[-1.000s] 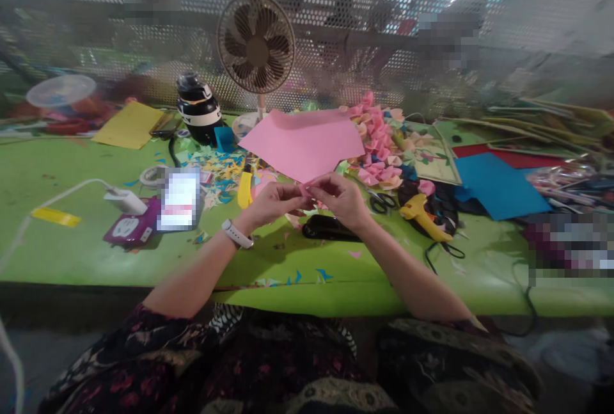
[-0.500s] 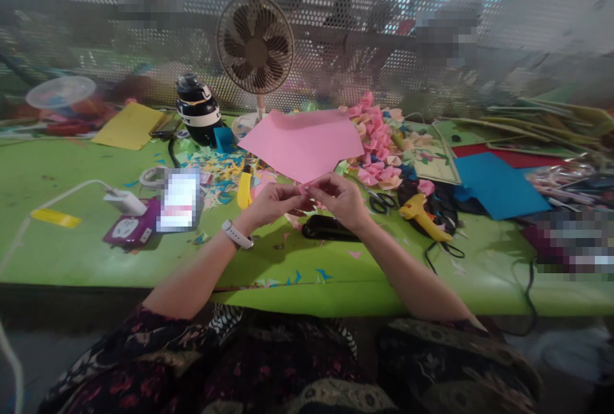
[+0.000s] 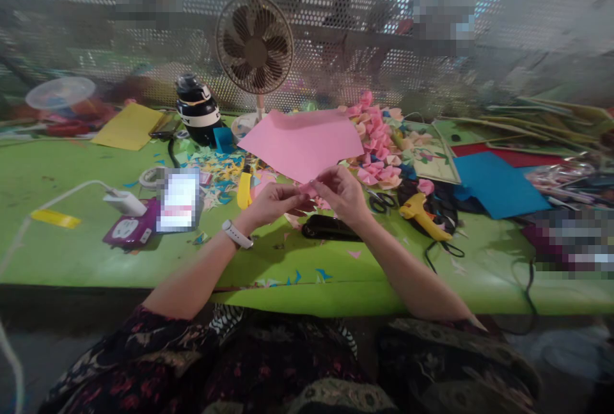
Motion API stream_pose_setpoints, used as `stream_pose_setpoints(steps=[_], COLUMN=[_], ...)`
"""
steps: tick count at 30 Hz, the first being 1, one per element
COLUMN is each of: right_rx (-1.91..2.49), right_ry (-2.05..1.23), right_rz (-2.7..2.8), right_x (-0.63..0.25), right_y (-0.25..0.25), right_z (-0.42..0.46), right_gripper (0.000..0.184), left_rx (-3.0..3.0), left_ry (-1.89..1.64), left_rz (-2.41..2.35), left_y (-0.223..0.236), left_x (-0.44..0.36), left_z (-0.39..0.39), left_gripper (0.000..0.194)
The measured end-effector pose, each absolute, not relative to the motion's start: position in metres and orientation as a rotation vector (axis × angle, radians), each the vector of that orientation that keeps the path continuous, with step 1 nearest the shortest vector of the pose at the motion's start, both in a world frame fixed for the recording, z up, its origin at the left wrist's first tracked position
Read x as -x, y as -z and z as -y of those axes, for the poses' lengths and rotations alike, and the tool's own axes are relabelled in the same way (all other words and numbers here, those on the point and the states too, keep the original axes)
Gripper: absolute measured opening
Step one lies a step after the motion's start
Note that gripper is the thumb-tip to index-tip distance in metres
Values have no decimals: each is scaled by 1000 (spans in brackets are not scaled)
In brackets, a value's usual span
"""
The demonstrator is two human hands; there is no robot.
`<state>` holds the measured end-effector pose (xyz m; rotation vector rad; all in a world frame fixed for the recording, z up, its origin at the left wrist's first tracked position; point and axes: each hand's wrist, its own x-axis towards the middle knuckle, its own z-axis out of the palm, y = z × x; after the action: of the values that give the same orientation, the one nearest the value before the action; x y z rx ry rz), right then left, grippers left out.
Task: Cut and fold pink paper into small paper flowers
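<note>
A green-covered table [image 3: 96,260] runs across the view, with a perforated metal screen [image 3: 326,49] standing behind it. Above its front part, near the middle, is a small pink paper piece [image 3: 307,189], held up between both hands; its exact shape is hard to make out, though it looks folded or curled. The left hand [image 3: 277,203] pinches it from one side, thumb against fingers, and the right hand [image 3: 343,195] grips it from the other with bent fingers. Just beyond the fingertips lies a large pink sheet [image 3: 307,139], its right edge against a heap of pink and peach paper shapes [image 3: 377,139]. A black tool [image 3: 326,228] lies partly under the right wrist, with black scissors [image 3: 382,201] and a yellow glue gun [image 3: 422,214] farther right, then a blue sheet [image 3: 499,185]. Near the left hand is a yellow-handled cutter [image 3: 244,189], beside scattered paper scraps [image 3: 218,171]. Farther left are a bright-screened phone [image 3: 178,199] and a purple box [image 3: 132,225]; behind stand a black bottle [image 3: 199,113] and a round fan [image 3: 255,46]
</note>
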<state>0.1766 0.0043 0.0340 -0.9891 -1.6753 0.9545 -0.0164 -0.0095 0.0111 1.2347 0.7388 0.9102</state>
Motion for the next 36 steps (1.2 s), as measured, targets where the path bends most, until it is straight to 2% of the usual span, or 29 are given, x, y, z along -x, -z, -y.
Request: stream_pose_setpoints(steps=[4,16,22,29,36], right_rx=[1023,1010,1040,890,949], right_ry=[-1019,-855,-789,-1032,-1041], right_rz=[1762,1850,2079,2214,2209], right_x=[-179,-173,-178,-189,-192], right_y=[-37,-33,-36,-37,-42], right_z=[-7,-3,-2,-12,-13], right_gripper=[48,46,51,39,36], left_rx=[-1222,-1210,-1211,-1235,-1213], left_ry=[-895,-817,-855,-853,-1056], left_rz=[-728,-745,-754,-781,-892], left_y=[-10,-8,-9,-21,-20], left_x=[17,17,17,23,15], left_z=[9,8,8,9,11], left_gripper=[37,40,43,41,39])
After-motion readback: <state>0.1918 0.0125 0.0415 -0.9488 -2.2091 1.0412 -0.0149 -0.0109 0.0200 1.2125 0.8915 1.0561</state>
